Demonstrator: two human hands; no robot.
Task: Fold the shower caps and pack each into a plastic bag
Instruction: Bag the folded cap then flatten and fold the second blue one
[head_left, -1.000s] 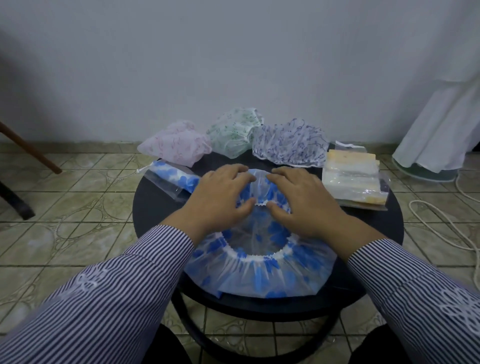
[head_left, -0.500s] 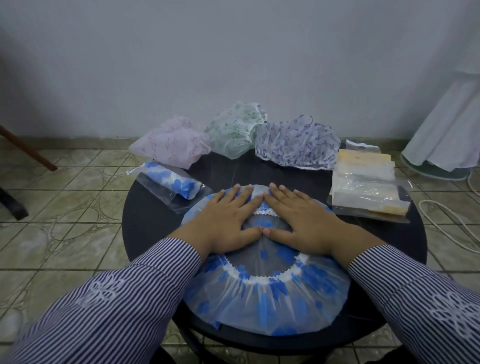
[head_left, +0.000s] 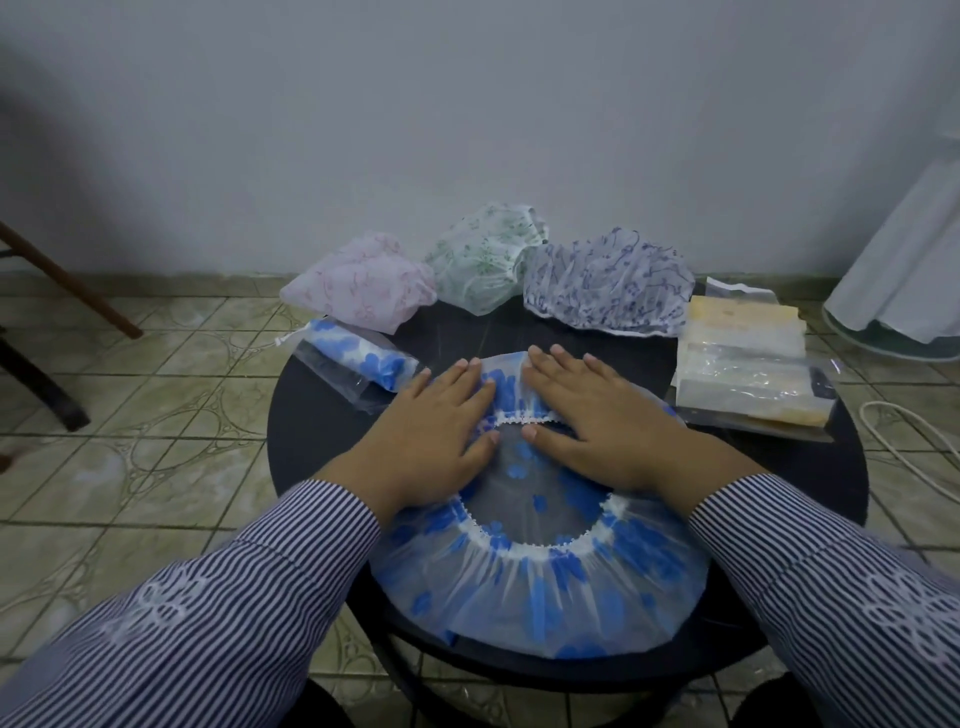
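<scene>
- I see the clear plastic shower cap with blue flower print (head_left: 540, 582) lying flat on the round black counter (head_left: 311, 441), at the near side, with its white elastic ring facing up.
- The far edge of this cap is turned over toward the middle, and both of my hands press on that folded part.
- My left hand (head_left: 431, 431) lies flat on the left side of the cap, fingers straight and close together, thumb pointing to the centre.
- My right hand (head_left: 597, 415) lies flat on the right side in the same way, fingers straight and a little spread; the two thumbs are near each other but apart.
- Neither hand pinches anything; the palms only press down.
- To the left, just beside my left fingertips, a rolled blue-print cap already sits inside a clear plastic bag (head_left: 358, 364).
- At the far edge of the counter three loose caps stand in a row: a pink-print cap (head_left: 358, 283), a green-print cap (head_left: 483, 257) and a purple-print cap (head_left: 608, 283).
- On the right side lies a stack of clear plastic bags with yellow card inside (head_left: 748, 364).
- Both my sleeves are of striped fabric, dark and white.
</scene>
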